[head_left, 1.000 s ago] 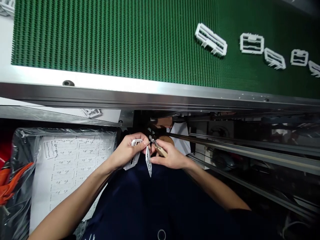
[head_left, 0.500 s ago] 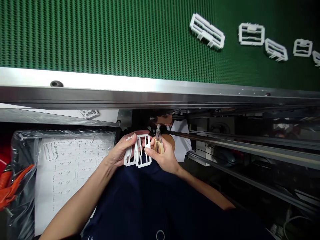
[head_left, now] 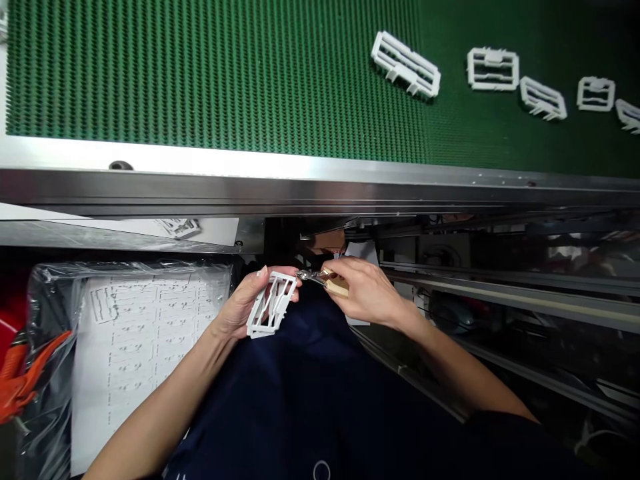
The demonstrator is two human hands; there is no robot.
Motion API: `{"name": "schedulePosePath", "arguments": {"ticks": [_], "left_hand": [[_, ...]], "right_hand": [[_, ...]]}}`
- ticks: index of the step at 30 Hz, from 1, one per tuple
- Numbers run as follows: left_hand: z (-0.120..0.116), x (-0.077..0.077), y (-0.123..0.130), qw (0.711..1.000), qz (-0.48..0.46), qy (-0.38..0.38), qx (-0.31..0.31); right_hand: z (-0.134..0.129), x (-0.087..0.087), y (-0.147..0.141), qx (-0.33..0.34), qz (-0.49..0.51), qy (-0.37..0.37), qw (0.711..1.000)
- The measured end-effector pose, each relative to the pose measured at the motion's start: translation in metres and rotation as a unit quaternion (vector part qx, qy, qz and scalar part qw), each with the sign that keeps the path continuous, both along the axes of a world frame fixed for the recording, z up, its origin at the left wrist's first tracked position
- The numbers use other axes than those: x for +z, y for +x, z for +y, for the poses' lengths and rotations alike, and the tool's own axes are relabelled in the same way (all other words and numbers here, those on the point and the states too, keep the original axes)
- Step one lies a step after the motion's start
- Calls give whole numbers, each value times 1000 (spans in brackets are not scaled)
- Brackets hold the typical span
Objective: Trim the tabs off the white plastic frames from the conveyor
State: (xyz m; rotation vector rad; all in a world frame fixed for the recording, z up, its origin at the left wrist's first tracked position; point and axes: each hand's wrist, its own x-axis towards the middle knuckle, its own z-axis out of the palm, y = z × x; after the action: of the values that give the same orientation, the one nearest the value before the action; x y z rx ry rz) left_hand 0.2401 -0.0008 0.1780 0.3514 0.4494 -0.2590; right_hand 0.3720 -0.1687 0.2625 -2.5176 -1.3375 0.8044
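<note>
My left hand (head_left: 243,299) is closed on white plastic frames (head_left: 273,305), held tilted in front of my dark blue clothing. They overlap, so I cannot tell exactly how many there are. My right hand (head_left: 367,291) grips cutting pliers (head_left: 336,285) with pale yellow handles. The metal jaws of the pliers point left and lie at the upper right corner of the frames, close to my left fingertips. Whether the jaws touch the plastic is too small to tell.
Several similar white frames (head_left: 407,65) lie on a green ribbed conveyor belt (head_left: 200,73) behind a metal rail (head_left: 300,170). At left, printed sheets (head_left: 135,353) rest on a plastic-lined box, beside an orange-handled tool (head_left: 23,380). Metal bars (head_left: 500,293) run along the right.
My right hand has let go of the white frame and turned the pliers from upright to pointing left, at the frames' corner. The frames now sit stacked together in my left hand.
</note>
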Motion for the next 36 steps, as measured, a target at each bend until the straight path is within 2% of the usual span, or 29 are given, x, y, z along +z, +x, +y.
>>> {"name": "schedulePosePath", "arguments": {"ticks": [7,17,21,25,27,31,36], "left_hand": [[-1,-2,-3,999,-25,29,-22],[2,-4,-7,998,-36,36,-22],[2,-4,-6,999,-31,26,-17],[1,-1,-2,1000,-20,-3,2],[1,0,-1,1000,-5,-14,2],[1,3,1,999,33,-10,-7],[0,7,2,999,49,10,-12]], "right_hand": [[4,7,7,86,-57,-39,994],[8,9,8,92,-51,-51,993],[7,3,8,67,-11,-34,997],[7,-5,3,-36,90,15,995],[9,-8,0,-69,97,20,993],[11,-8,-3,-17,12,4,1000],[11,-6,-1,51,-102,-11,993]]}}
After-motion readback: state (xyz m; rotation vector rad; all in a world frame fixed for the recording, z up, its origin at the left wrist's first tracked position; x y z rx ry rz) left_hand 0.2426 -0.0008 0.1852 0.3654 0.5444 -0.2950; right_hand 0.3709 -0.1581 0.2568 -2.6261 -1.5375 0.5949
